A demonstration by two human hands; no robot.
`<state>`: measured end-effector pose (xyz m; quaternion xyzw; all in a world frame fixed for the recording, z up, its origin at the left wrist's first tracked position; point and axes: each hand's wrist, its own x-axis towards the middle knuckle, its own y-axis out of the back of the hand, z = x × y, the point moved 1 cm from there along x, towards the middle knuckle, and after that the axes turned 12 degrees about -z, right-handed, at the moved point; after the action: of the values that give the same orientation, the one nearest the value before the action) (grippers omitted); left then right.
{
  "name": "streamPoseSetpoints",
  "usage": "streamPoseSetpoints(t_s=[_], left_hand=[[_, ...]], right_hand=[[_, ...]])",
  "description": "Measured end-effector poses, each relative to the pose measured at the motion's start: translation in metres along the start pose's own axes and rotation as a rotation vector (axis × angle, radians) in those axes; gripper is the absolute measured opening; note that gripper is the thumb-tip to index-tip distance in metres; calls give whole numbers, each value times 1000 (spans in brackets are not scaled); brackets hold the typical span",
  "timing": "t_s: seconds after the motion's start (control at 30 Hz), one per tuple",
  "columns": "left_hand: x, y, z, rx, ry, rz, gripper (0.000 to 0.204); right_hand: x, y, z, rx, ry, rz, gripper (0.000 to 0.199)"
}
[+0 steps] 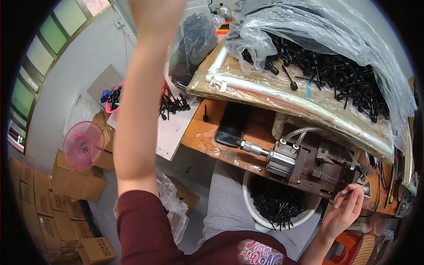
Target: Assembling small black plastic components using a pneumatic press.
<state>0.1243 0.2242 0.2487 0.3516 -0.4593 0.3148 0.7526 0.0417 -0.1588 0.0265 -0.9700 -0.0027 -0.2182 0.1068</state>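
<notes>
Resting at about four o'clock in the view, the right hand (346, 207) has its fingers curled loosely against the near edge of a small metal press (327, 165), fingertips touching a little knob (363, 189) at the machine's lower right corner; the fingers are narrow, and I cannot tell whether they pinch anything. Straight out at nine o'clock from that hand sits a white basket (276, 205) full of thin black plastic pins, lying every which way, with no common long axis. The basket rests on the person's lap below the table (207, 137) edge. The right hand is by far the nearer one to both press and basket. The left arm is raised high toward twelve o'clock, and its hand runs out of the top of the view, so its fingers cannot be judged. At ten o'clock from the press, an air cylinder (282, 161) with clear hoses lies with its rod pointing toward a dark phone (229, 128). Farther out, at one o'clock, a large clear bag (309, 31) of black pins covers a box. At eight o'clock, a pink fan (83, 145) stands by stacked cartons (66, 181) on the floor.
</notes>
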Motion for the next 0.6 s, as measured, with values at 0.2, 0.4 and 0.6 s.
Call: streamPoseSetpoints(t_s=[0.2, 0.4, 0.6], left_hand=[[-14, 29, -53, -148, 18, 275, 29], [-185, 47, -61, -110, 518, -253, 10], [-278, 42, -111, 453, 486, -456, 21]], right_hand=[[-20, 33, -8, -176, 19, 86, 18], [-25, 42, -7, -191, -36, 53, 19], [-22, 33, -5, -3, -119, 39, 19]])
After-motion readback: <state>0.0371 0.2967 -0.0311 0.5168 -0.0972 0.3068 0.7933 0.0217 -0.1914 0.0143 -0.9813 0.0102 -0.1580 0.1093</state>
